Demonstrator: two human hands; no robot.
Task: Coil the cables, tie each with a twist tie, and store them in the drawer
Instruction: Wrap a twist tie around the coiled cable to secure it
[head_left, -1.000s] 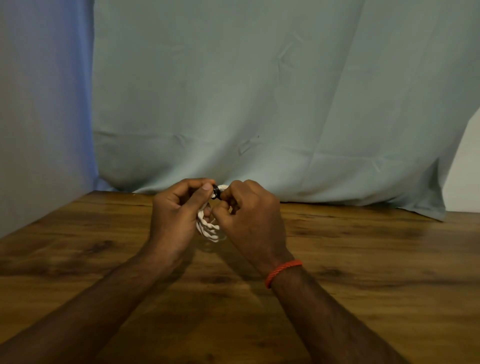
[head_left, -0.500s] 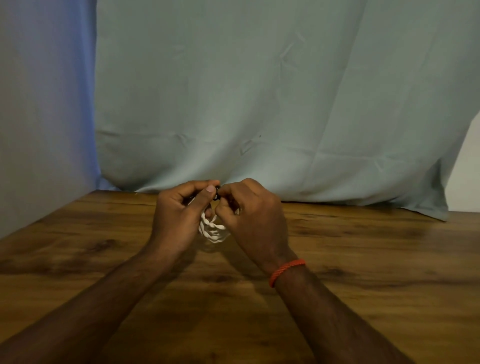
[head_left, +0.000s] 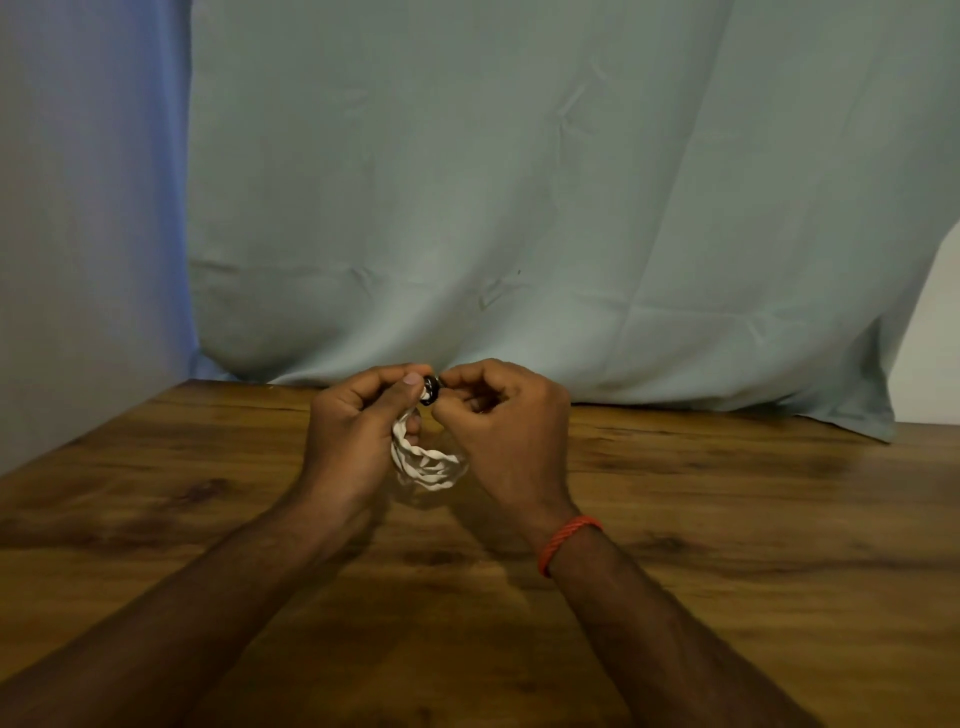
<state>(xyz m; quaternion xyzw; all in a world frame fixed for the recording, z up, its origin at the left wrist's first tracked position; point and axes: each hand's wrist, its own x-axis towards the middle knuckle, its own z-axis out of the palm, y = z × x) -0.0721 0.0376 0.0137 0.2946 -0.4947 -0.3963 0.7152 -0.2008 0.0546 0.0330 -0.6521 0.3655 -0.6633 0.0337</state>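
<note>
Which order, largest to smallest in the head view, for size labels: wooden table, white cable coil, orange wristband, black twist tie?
1. wooden table
2. white cable coil
3. orange wristband: nearer the camera, so unsure against the coil
4. black twist tie

Only the lower loops of the white cable coil (head_left: 428, 465) show. The upper part is buried behind the left hand (head_left: 358, 431) gripping it and the right hand (head_left: 506, 431) pinching at its top. The little black wrap (head_left: 431, 389) up there is too small to tell what it really is, or if it's closed. Below the coil both forearms run off the bottom edge. The table (head_left: 727, 519) under it gets cut off left, right and bottom.
</note>
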